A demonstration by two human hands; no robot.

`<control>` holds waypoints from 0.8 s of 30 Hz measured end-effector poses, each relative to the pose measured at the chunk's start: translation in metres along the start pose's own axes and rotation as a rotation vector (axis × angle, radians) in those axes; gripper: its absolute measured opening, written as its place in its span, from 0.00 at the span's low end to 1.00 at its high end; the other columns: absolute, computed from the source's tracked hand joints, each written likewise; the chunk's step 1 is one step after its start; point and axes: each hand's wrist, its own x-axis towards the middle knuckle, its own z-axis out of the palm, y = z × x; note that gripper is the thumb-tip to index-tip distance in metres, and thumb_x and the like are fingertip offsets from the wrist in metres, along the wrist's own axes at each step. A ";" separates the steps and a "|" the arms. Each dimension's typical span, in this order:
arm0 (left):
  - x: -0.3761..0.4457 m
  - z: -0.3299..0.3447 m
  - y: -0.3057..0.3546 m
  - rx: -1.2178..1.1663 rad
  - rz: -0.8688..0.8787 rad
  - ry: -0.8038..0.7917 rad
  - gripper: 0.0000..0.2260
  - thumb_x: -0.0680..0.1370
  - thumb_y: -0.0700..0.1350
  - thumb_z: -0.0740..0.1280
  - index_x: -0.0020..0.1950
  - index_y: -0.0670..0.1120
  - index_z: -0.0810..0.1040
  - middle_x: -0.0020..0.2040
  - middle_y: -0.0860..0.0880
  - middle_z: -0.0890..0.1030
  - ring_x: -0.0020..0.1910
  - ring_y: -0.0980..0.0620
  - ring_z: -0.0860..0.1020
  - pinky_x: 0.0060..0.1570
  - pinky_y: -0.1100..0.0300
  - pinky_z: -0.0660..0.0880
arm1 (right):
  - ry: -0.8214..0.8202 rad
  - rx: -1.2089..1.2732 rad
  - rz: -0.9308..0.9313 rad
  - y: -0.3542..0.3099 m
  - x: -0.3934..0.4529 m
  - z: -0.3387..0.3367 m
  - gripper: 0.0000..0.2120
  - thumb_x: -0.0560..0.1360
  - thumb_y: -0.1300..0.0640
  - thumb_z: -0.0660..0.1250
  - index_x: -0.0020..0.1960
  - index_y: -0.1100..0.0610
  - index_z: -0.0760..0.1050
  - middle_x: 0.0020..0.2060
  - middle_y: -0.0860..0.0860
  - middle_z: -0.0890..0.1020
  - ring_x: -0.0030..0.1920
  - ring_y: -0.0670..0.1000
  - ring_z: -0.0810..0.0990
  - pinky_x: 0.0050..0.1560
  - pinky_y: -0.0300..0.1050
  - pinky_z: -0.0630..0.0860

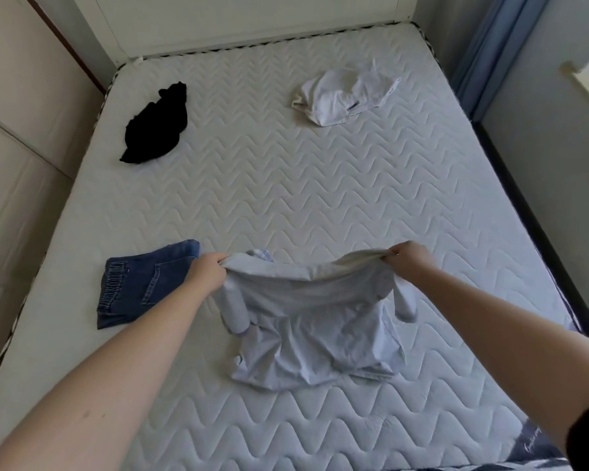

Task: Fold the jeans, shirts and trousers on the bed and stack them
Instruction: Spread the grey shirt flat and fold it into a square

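Observation:
A pale blue shirt (315,331) hangs by its top edge above the quilted mattress (286,185), its lower part lying crumpled on the bed. My left hand (206,271) grips the shirt's left shoulder and my right hand (410,260) grips the right shoulder, stretching the edge between them. Both short sleeves dangle below the hands. Folded blue jeans (140,287) lie just left of my left hand. A crumpled black garment (157,125) sits at the far left. A crumpled white garment (344,93) lies at the far right.
A white headboard (252,18) closes the far end of the bed. Beige wall panels (17,130) run along the left side. A blue curtain (490,45) and a wall stand on the right, with a dark gap beside the mattress edge.

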 end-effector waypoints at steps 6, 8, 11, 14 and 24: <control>0.043 -0.002 0.023 -0.365 -0.101 0.112 0.17 0.79 0.39 0.58 0.66 0.43 0.76 0.63 0.40 0.78 0.58 0.40 0.77 0.61 0.49 0.75 | 0.076 0.224 -0.003 -0.029 0.032 -0.010 0.09 0.75 0.56 0.65 0.50 0.53 0.83 0.46 0.54 0.84 0.47 0.57 0.82 0.50 0.47 0.79; 0.052 -0.004 0.030 -0.463 -0.038 0.146 0.18 0.80 0.43 0.62 0.71 0.46 0.72 0.67 0.44 0.76 0.63 0.43 0.74 0.63 0.52 0.71 | 0.104 0.378 -0.011 -0.038 0.039 -0.015 0.12 0.76 0.57 0.65 0.58 0.52 0.80 0.49 0.52 0.83 0.45 0.54 0.81 0.47 0.46 0.77; 0.052 0.003 0.028 -0.415 0.059 0.129 0.25 0.79 0.50 0.67 0.75 0.51 0.65 0.74 0.49 0.68 0.69 0.47 0.69 0.63 0.54 0.68 | 0.072 0.491 -0.057 -0.040 0.037 -0.008 0.24 0.78 0.55 0.65 0.73 0.50 0.67 0.56 0.47 0.76 0.50 0.51 0.78 0.49 0.46 0.76; 0.042 0.036 0.009 -0.193 0.150 0.122 0.21 0.79 0.44 0.66 0.72 0.50 0.70 0.70 0.45 0.72 0.66 0.44 0.72 0.59 0.56 0.69 | -0.015 0.499 -0.017 -0.021 0.025 0.022 0.23 0.79 0.58 0.66 0.73 0.52 0.68 0.61 0.52 0.77 0.50 0.53 0.79 0.46 0.45 0.76; -0.033 0.185 -0.057 0.078 0.223 -0.329 0.22 0.74 0.32 0.61 0.67 0.44 0.74 0.69 0.46 0.72 0.68 0.46 0.70 0.65 0.59 0.67 | -0.512 0.112 0.109 0.060 -0.045 0.154 0.21 0.80 0.57 0.64 0.72 0.56 0.70 0.66 0.56 0.76 0.65 0.56 0.75 0.61 0.42 0.70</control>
